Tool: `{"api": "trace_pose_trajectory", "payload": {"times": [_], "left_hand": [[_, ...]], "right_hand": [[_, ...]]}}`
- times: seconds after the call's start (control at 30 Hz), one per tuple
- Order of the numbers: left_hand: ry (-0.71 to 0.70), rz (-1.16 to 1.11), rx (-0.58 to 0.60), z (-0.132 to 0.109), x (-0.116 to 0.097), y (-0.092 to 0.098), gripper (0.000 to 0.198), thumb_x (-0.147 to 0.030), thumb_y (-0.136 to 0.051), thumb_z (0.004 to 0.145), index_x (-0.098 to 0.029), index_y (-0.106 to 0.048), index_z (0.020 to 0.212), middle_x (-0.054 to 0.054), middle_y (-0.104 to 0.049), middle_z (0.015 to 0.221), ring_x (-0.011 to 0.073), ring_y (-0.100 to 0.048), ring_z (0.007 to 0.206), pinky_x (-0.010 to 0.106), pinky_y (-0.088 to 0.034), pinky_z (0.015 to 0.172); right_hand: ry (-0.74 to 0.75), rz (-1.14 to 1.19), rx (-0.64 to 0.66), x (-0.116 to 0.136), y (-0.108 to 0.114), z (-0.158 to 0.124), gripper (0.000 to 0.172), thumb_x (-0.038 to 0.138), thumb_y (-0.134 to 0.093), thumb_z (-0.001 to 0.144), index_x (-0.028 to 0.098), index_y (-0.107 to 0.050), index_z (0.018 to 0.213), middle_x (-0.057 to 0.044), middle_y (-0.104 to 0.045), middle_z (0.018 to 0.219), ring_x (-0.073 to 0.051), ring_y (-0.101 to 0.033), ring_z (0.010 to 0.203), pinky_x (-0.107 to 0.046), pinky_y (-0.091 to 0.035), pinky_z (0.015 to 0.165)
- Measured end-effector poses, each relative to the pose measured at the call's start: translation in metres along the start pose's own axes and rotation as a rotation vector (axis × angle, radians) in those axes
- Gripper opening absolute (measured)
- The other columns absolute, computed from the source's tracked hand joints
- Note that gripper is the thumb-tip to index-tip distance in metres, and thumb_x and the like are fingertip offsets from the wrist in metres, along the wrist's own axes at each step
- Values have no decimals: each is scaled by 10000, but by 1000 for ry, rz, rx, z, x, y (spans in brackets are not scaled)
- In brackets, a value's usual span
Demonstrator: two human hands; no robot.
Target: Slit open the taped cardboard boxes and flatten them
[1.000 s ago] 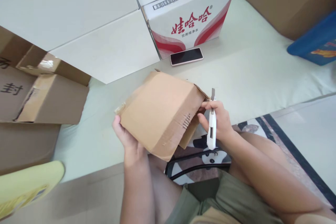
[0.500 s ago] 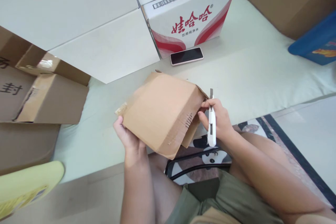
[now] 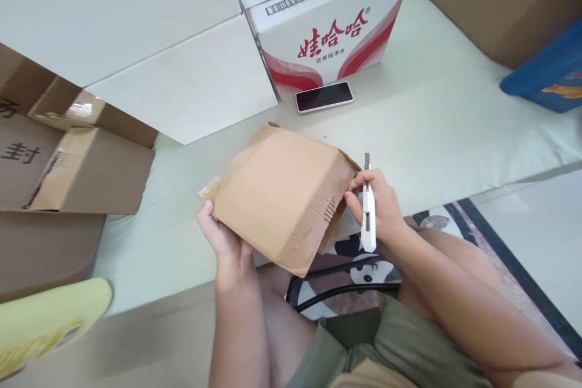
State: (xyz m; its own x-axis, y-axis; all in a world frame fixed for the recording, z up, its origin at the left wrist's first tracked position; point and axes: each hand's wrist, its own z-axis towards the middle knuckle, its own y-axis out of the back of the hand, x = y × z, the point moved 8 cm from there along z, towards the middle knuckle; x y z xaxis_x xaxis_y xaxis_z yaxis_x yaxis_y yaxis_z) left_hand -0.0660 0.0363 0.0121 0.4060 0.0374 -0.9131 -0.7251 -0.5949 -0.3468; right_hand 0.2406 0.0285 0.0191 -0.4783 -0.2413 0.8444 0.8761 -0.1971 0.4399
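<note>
A brown cardboard box [image 3: 277,194] is tilted over the near edge of the pale green covered surface, with torn tape along its right side and a loose flap hanging below. My left hand [image 3: 225,236] grips its left corner, thumb on top and the other fingers underneath, mostly hidden. A white utility knife [image 3: 368,218] with its blade extended upward lies against my right hand [image 3: 379,200], held by the curled fingers. The same hand's thumb and fingertips touch the box's right edge by the flap.
A phone [image 3: 324,97] lies on the pale green surface [image 3: 450,109] before a white and red carton [image 3: 331,42]. White boxes [image 3: 182,79] and brown cartons [image 3: 109,170] stand at left. A blue container [image 3: 545,73] is at right, a yellow-green object [image 3: 54,321] lower left.
The hanging flap on the box's right side has swung inward, under the box. My right hand and the knife have shifted very slightly; my left hand keeps its hold.
</note>
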Motion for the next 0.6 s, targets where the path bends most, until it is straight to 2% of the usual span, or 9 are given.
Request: {"api": "trace_pose_trajectory", "payload": {"times": [0.27, 0.43, 0.6], "left_hand": [[13, 0, -4, -1, 1, 0, 434, -530, -584, 763, -189, -728, 990, 68, -765, 1016, 239, -710, 946, 301, -561, 786], [-2, 17, 65, 0, 1, -4, 442, -552, -592, 775, -202, -718, 1014, 67, -763, 1030, 251, -715, 981, 313, -563, 820], [33, -11, 38, -1, 4, -1, 438, -541, -591, 784, -205, -734, 1025, 65, -770, 1066, 248, -718, 1002, 306, -568, 829]], "right_hand": [[5, 14, 12, 2, -1, 1, 203, 184, -605, 826, 263, -452, 935, 61, -627, 690, -123, -562, 500, -260, -443, 516], [-11, 1, 20, 0, -1, 1, 201, 190, -613, 824, 266, -466, 939, 55, -632, 704, -138, -582, 531, -276, -458, 537], [1, -13, 27, 0, -2, 1, 187, 198, -610, 836, 270, -469, 936, 46, -640, 710, -152, -600, 561, -285, -464, 555]]}}
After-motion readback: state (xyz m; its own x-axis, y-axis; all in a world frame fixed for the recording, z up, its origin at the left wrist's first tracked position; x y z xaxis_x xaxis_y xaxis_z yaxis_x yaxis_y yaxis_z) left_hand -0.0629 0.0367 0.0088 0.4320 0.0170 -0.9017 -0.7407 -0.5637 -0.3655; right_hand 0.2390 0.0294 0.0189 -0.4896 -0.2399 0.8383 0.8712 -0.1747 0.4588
